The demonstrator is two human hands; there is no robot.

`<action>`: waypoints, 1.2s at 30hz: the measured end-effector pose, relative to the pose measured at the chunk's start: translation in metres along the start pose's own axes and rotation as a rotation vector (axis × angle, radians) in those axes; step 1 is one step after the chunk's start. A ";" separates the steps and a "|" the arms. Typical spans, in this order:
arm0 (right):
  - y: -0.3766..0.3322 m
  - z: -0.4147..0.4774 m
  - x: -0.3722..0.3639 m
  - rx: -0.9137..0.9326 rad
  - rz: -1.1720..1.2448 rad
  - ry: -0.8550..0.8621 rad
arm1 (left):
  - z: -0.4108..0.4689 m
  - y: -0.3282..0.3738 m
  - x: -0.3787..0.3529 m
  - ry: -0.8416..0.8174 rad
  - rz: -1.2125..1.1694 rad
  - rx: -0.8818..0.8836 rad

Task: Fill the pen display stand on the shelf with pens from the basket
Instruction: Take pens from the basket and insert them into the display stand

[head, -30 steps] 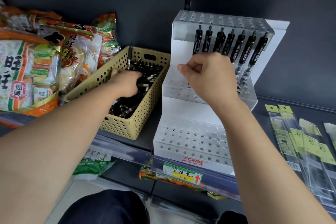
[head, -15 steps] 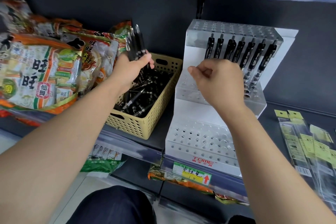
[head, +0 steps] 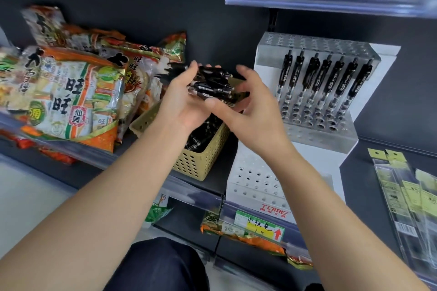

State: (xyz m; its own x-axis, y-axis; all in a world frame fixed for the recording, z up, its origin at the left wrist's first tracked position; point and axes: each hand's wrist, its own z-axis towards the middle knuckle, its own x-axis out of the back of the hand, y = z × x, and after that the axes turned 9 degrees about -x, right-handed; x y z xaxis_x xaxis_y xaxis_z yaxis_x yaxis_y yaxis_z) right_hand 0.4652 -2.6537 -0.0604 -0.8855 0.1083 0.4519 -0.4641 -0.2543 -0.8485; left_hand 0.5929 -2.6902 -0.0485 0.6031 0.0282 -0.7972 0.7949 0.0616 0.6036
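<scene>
Left hand (head: 186,101) grips a bundle of black pens (head: 212,86) above the basket (head: 198,163); right hand (head: 250,111), fingers spread, touches it. The stand (head: 257,179) shows open holes on its lower tiers.

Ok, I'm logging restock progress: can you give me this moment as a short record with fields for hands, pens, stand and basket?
left hand: grips a bundle of black pens above the basket
right hand: fingers spread beside the bundle's right end; contact too blurred to tell
display stand: seven pens standing in one row in the upper section; the front tier's visible holes are empty
basket: yellow, perforated, left of the stand, more pens inside
nearby: snack bags left of the basket
</scene>
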 end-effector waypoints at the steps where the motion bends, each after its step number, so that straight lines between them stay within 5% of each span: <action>1: -0.001 -0.001 -0.004 -0.056 0.076 -0.043 | -0.003 -0.005 0.000 -0.011 -0.020 0.003; 4: -0.005 -0.003 -0.006 -0.246 0.426 -0.117 | -0.013 -0.017 -0.004 -0.021 -0.139 -0.003; 9: -0.014 -0.005 0.000 -0.365 0.675 0.036 | -0.023 -0.026 -0.018 -0.164 -0.044 -0.061; 14: -0.016 -0.006 0.004 -0.400 0.720 0.108 | -0.030 -0.034 -0.021 -0.181 0.179 0.004; 25: -0.010 -0.004 -0.005 -0.189 0.787 0.382 | -0.033 -0.045 -0.025 -0.102 0.162 -0.008; 31: -0.009 0.000 0.003 -0.166 0.779 0.410 | -0.041 -0.038 -0.026 -0.199 0.072 -0.016; 34: -0.007 0.003 0.015 -0.189 0.779 0.400 | -0.040 -0.018 -0.025 -0.080 -0.171 -0.089; 36: -0.005 0.006 0.023 -0.197 0.731 0.382 | -0.031 0.000 -0.019 0.077 -0.052 -0.204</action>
State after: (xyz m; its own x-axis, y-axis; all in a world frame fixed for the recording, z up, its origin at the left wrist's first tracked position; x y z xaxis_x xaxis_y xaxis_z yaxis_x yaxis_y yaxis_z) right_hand 0.4474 -2.6559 -0.0443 -0.8948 0.3080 -0.3234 0.2642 -0.2186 -0.9394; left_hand 0.5794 -2.6596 -0.0334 0.5487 0.0949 -0.8306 0.7903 0.2652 0.5524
